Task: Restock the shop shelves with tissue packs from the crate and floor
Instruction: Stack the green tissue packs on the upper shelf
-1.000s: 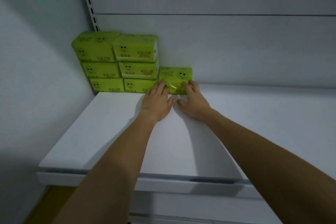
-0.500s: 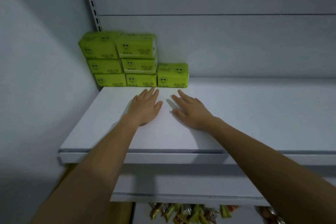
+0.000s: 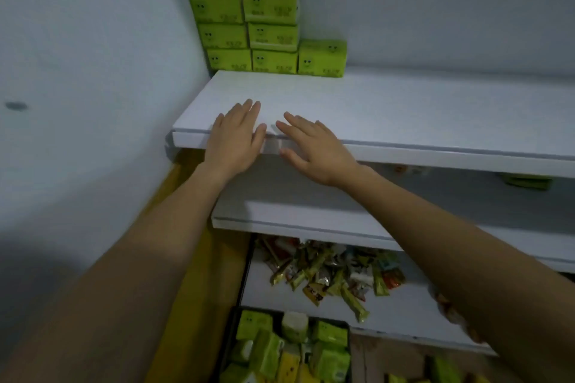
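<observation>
White shelf (image 3: 404, 109), back left corner: tissue packs (image 3: 267, 37) stacked, third column only one high. My left hand (image 3: 235, 140) and right hand (image 3: 314, 149) flat at front edge, fingers (image 3: 245, 115) straight, slightly spread, holding nothing. Likely next: lift pack from crate (image 3: 226, 345) below, top up short column, face outward, flush. Crate cut off by frame; pack print blurred.

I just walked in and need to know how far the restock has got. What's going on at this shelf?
A person is restocking a flat white shelf with green plastic-wrapped tissue packs; seven sit stacked in its back left corner. The left hand and right hand are open and empty, spread at the shelf's front edge. More green packs lie in the dark crate below.
</observation>
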